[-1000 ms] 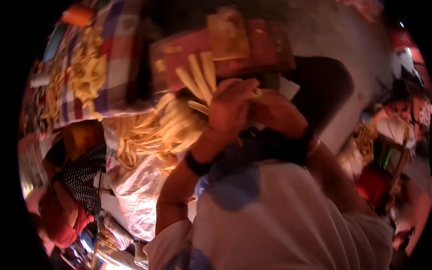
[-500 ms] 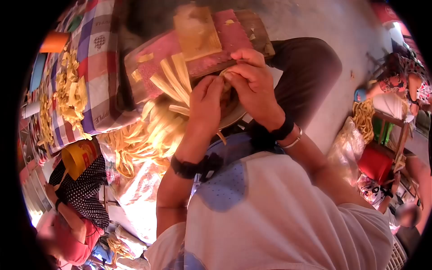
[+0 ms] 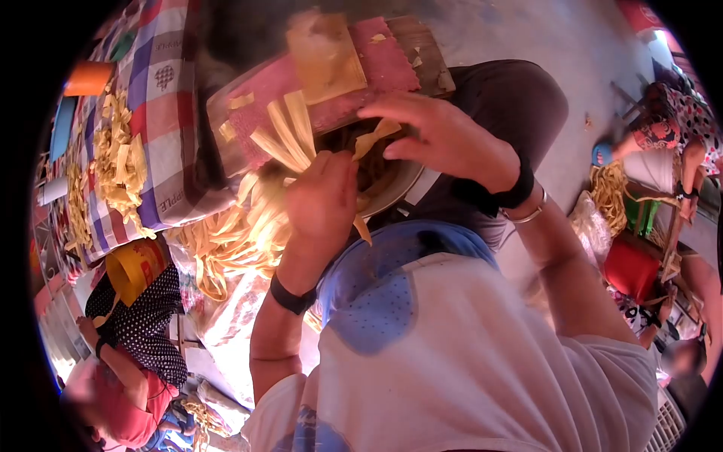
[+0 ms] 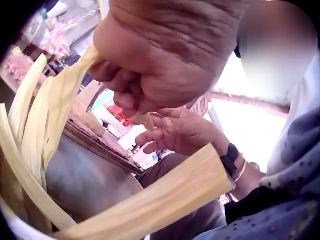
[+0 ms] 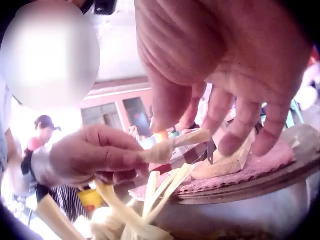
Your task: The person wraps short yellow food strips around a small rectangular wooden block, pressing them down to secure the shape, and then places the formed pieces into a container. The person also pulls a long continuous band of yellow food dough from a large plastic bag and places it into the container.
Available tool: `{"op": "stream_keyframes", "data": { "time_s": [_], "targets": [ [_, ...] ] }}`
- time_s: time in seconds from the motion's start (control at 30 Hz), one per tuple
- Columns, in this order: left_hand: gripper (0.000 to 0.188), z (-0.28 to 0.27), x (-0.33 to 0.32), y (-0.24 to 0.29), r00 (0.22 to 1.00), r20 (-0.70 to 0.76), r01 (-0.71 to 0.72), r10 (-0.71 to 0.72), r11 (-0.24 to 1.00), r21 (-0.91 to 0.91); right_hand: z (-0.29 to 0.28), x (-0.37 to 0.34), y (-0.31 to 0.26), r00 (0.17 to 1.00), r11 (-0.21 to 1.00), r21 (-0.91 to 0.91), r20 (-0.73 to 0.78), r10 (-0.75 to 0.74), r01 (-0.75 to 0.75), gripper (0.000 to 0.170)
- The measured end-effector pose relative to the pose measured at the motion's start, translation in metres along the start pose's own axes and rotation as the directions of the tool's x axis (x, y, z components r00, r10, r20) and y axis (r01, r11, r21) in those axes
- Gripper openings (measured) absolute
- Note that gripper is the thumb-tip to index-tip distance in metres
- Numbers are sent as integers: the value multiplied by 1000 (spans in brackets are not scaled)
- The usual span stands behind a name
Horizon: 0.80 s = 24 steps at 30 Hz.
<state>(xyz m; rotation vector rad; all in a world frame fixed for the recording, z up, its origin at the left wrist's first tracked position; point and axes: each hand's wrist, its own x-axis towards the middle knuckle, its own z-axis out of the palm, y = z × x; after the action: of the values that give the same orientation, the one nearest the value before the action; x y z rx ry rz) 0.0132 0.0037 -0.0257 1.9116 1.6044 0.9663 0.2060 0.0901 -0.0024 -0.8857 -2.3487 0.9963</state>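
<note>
My left hand (image 3: pixel 322 197) pinches a pale yellow flat strip (image 3: pixel 376 137) between curled fingers and thumb. The strip's twisted, knot-like part (image 5: pixel 161 150) sticks out past the fingertips in the right wrist view. Just right of it, my right hand (image 3: pixel 456 139) is spread with thumb and fingers apart, holding nothing. Both hands are over a round bowl (image 3: pixel 413 183) on the lap, its contents mostly in shadow. Several more flat strips (image 3: pixel 290 134) fan out beside the left hand, and one loose end (image 4: pixel 150 200) crosses the foreground of the left wrist view.
Beyond the bowl, a wooden board (image 3: pixel 427 53) carries a pink cloth (image 3: pixel 392 60) and a yellowish rectangular slab (image 3: pixel 327 64). A heap of strips (image 3: pixel 226 245) lies to the left, near a checked-cloth table (image 3: pixel 169 120) with more strips. Other people sit at both sides.
Both hands were together, pinching the strip. Since then the right hand has let go, spread its fingers and moved right. The left hand has shifted slightly left with the strip.
</note>
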Motion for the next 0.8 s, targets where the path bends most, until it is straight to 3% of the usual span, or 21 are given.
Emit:
{"op": "stream_keyframes", "data": {
  "time_s": [0.07,0.13,0.17,0.23,0.27,0.33,0.4,0.47,0.5,0.53,0.57,0.6,0.67,0.73,0.77,0.8],
  "targets": [
    [5,-3,6,6,993,23,-116,114,951,288,-2,2,-1,995,997,-60,86,50,-45,38],
    [5,-3,12,0,982,-18,-169,186,925,339,-5,7,9,911,953,-272,347,224,-131,40],
    [8,-2,14,-3,965,-42,-223,258,895,386,-5,2,10,911,954,-271,347,224,-131,40],
    [9,-6,15,-5,964,-37,-221,262,873,436,-4,6,1,994,952,-295,95,-58,83,35],
    [10,-2,15,-3,962,-13,-237,274,856,459,-2,4,-3,994,952,-294,94,-58,84,35],
    [11,-4,20,7,946,-31,-277,323,853,442,-1,16,-17,956,885,-398,-57,-288,243,29],
    [9,-5,23,4,957,31,-289,289,934,208,-3,21,-17,949,872,-424,-80,-306,246,20],
    [7,-20,21,5,965,114,-250,238,962,113,-5,16,-14,947,911,-351,302,-107,215,15],
    [7,-32,25,8,977,160,-137,140,990,-30,-17,19,-14,943,943,-225,284,-176,244,15],
    [7,-40,27,11,971,234,-4,45,984,-176,-22,22,-15,943,942,-228,282,-179,246,15],
    [8,-42,27,10,962,272,11,34,987,-162,-26,22,-17,949,1000,-15,316,2,3,13],
    [8,-47,36,5,965,259,-8,48,988,-153,-31,30,-18,914,956,177,374,156,-235,11],
    [7,-48,48,-8,965,222,179,-137,967,-183,-27,44,-1,920,929,215,323,222,-300,14],
    [7,-44,85,-42,977,136,195,-163,941,-277,-13,64,23,970,856,455,109,219,-245,15],
    [8,-41,102,-58,979,59,205,-197,906,-371,-3,76,28,979,936,318,-81,186,-151,14],
    [8,-32,105,-69,979,58,205,-197,906,-371,5,78,35,979,936,317,-81,186,-151,14]
  ]
}}
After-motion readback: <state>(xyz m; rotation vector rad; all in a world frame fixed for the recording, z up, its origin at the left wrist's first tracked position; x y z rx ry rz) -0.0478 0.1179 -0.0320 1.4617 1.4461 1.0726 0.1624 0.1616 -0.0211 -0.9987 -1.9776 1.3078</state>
